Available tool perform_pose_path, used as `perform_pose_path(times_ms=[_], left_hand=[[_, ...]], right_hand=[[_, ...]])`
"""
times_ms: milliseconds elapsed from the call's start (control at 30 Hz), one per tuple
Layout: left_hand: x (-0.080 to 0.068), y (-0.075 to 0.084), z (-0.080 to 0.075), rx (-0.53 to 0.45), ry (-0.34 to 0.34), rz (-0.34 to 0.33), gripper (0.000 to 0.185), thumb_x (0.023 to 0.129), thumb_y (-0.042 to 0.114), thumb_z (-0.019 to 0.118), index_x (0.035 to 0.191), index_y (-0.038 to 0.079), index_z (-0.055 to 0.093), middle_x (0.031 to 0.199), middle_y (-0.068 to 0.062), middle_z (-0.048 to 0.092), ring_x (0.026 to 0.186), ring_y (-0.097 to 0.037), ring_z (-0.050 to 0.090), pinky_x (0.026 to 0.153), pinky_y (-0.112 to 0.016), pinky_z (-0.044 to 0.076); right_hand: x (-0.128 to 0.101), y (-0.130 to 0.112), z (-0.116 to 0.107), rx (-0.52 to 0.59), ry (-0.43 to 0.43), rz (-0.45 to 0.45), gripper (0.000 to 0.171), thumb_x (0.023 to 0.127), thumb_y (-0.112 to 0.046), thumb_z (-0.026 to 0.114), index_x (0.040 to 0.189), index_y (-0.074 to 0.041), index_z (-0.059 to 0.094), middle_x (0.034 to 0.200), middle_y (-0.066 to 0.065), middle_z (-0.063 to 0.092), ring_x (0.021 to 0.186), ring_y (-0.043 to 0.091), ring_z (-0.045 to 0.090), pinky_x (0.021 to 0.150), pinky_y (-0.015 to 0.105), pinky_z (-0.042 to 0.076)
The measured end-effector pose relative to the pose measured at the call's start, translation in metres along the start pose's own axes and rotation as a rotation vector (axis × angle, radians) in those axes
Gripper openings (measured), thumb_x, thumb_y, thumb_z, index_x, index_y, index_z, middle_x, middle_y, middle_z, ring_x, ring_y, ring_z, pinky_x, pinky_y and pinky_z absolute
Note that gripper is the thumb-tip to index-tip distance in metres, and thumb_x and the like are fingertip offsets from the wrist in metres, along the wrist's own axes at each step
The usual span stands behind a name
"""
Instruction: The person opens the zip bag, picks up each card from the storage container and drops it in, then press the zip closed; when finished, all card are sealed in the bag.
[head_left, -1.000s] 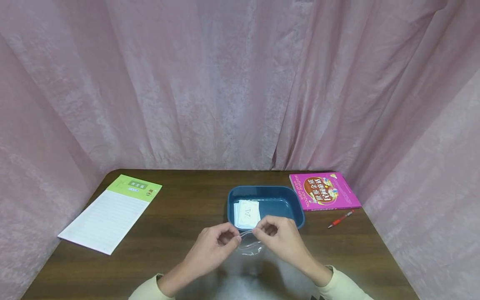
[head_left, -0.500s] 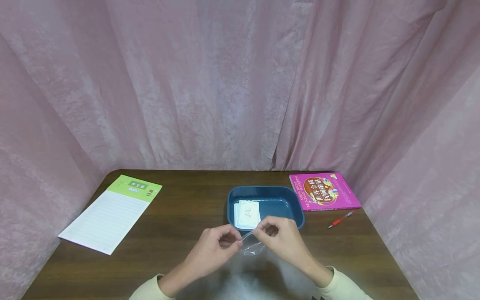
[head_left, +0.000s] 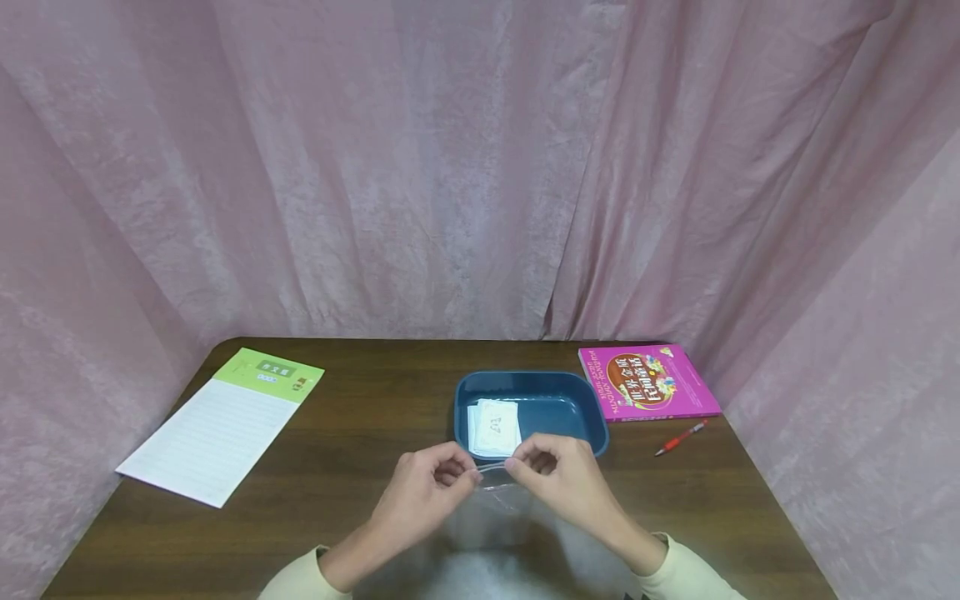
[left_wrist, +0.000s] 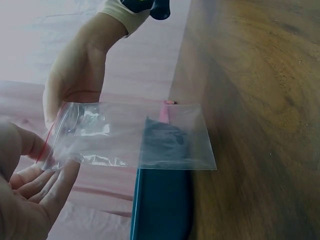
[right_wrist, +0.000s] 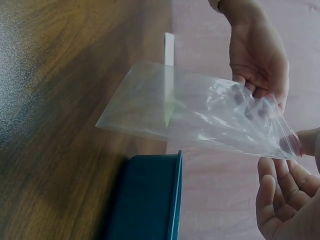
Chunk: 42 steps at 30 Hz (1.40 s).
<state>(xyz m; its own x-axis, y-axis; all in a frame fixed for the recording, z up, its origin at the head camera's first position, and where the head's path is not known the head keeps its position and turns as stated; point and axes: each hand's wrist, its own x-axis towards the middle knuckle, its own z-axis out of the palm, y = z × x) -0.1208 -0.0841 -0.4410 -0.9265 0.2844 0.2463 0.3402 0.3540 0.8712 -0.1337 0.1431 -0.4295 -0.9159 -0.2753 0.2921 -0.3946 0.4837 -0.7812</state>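
Item: clear zip bag (head_left: 498, 493), small, transparent, with a red line along its mouth. Location: held in the air above the near middle of the wooden table (head_left: 352, 450), just in front of the blue tray (head_left: 577, 417). Empty, as far as the wrist views show.

Left hand (head_left: 426, 487): fingers curled, thumb and fingertips pinching the left end of the bag's mouth. Right hand (head_left: 558, 475): fingers curled likewise, pinching the right end of the mouth. Both hands are clamped on the same top edge, close together but not touching.

Change noted: half a second ago the bag sat bunched and twisted between the fingers, its mouth edge slanting; it now hangs flatter and lower from a nearly level mouth edge. The hands themselves have barely shifted. Judgement: the bag appears to have been straightened at its mouth, so the work of parting the seal looks under way but not finished; whether the seal is open cannot be told from these views.

Also present:
- White paper slips (head_left: 495, 427), stacked in the left half of the tray.
- Green-topped lined notepad (head_left: 225, 421), far left of the table.
- Pink book (head_left: 648, 382), right of the tray.
- Red pen (head_left: 681, 437), just in front of the book.
- Pink curtain (head_left: 480, 167), backdrop on all sides.
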Motion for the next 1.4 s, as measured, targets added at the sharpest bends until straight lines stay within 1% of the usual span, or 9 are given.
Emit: perform_pose_path(times_ms=[133, 267, 367, 533, 733, 1000, 1200, 1300, 1400], left_hand=[[0.0002, -0.0008, -0.0003, 0.03, 0.02, -0.008, 0.013, 0.09, 0.007, 0.074, 0.084, 0.018, 0.07, 0.078, 0.009, 0.073, 0.073, -0.003, 0.069, 0.07, -0.023, 0.058], [0.0005, -0.0016, -0.0009, 0.051, 0.019, -0.025, 0.004, 0.091, 0.009, 0.073, 0.09, 0.012, 0.074, 0.083, 0.004, 0.076, 0.076, -0.003, 0.072, 0.07, -0.02, 0.057], [0.0003, -0.0016, -0.0011, 0.068, 0.018, -0.024, 0.004, 0.091, 0.008, 0.072, 0.093, 0.01, 0.076, 0.085, 0.002, 0.078, 0.077, -0.004, 0.073, 0.069, -0.019, 0.057], [0.001, -0.0009, -0.0019, 0.081, 0.025, -0.006, 0.007, 0.09, 0.007, 0.074, 0.088, 0.014, 0.077, 0.082, 0.004, 0.077, 0.074, -0.003, 0.071, 0.068, -0.019, 0.057], [0.001, -0.0004, -0.0026, 0.09, 0.028, -0.025, 0.005, 0.091, 0.013, 0.075, 0.087, 0.014, 0.076, 0.08, 0.008, 0.076, 0.071, -0.001, 0.069, 0.066, -0.021, 0.057], [0.001, -0.0006, -0.0035, 0.068, 0.012, -0.034, 0.004, 0.092, 0.015, 0.075, 0.089, 0.017, 0.077, 0.082, 0.008, 0.076, 0.074, -0.002, 0.071, 0.069, -0.02, 0.057], [0.003, -0.0005, -0.0055, 0.071, 0.003, -0.048, 0.004, 0.092, 0.018, 0.075, 0.089, 0.017, 0.077, 0.083, 0.009, 0.076, 0.074, -0.002, 0.07, 0.069, -0.02, 0.057], [0.0034, -0.001, -0.006, 0.07, -0.003, -0.056, 0.008, 0.093, 0.021, 0.075, 0.089, 0.015, 0.076, 0.083, 0.01, 0.075, 0.074, -0.002, 0.07, 0.069, -0.02, 0.057], [0.0032, -0.0008, -0.0058, 0.066, -0.002, -0.052, 0.008, 0.093, 0.02, 0.075, 0.088, 0.014, 0.076, 0.082, 0.01, 0.075, 0.073, -0.002, 0.07, 0.069, -0.021, 0.057]], right_hand=[[-0.0004, -0.0002, 0.0003, 0.0, -0.004, -0.009, 0.01, 0.087, -0.015, 0.08, 0.082, -0.022, 0.074, 0.072, -0.013, 0.066, 0.065, 0.005, 0.061, 0.061, 0.025, 0.053], [-0.0007, -0.0019, 0.0006, -0.002, -0.008, 0.004, 0.012, 0.086, -0.014, 0.081, 0.082, -0.023, 0.074, 0.072, -0.014, 0.066, 0.065, 0.005, 0.061, 0.061, 0.025, 0.054], [-0.0007, -0.0027, 0.0009, -0.007, -0.008, 0.011, 0.014, 0.086, -0.014, 0.081, 0.081, -0.025, 0.074, 0.071, -0.015, 0.066, 0.065, 0.005, 0.061, 0.061, 0.025, 0.054], [-0.001, -0.0026, 0.0014, -0.005, -0.002, -0.003, 0.013, 0.086, -0.013, 0.081, 0.082, -0.023, 0.074, 0.072, -0.015, 0.066, 0.065, 0.005, 0.061, 0.06, 0.025, 0.054], [-0.0011, -0.0024, 0.0019, 0.001, -0.016, 0.009, 0.014, 0.086, -0.013, 0.081, 0.082, -0.024, 0.074, 0.071, -0.015, 0.066, 0.065, 0.005, 0.062, 0.061, 0.025, 0.054], [-0.0008, -0.0033, 0.0006, 0.005, -0.01, 0.008, 0.013, 0.086, -0.013, 0.081, 0.082, -0.024, 0.074, 0.072, -0.015, 0.066, 0.065, 0.006, 0.061, 0.061, 0.026, 0.054], [0.0006, -0.0033, -0.0003, 0.013, -0.031, 0.017, 0.011, 0.088, -0.016, 0.08, 0.083, -0.023, 0.074, 0.073, -0.014, 0.067, 0.066, 0.007, 0.062, 0.062, 0.026, 0.054], [0.0008, -0.0027, -0.0002, 0.012, -0.038, 0.018, 0.009, 0.088, -0.017, 0.08, 0.083, -0.022, 0.074, 0.073, -0.014, 0.067, 0.066, 0.007, 0.062, 0.061, 0.026, 0.054], [0.0006, -0.0029, -0.0005, 0.014, -0.042, 0.02, 0.01, 0.088, -0.016, 0.08, 0.084, -0.023, 0.074, 0.073, -0.014, 0.067, 0.066, 0.007, 0.062, 0.061, 0.026, 0.054]])
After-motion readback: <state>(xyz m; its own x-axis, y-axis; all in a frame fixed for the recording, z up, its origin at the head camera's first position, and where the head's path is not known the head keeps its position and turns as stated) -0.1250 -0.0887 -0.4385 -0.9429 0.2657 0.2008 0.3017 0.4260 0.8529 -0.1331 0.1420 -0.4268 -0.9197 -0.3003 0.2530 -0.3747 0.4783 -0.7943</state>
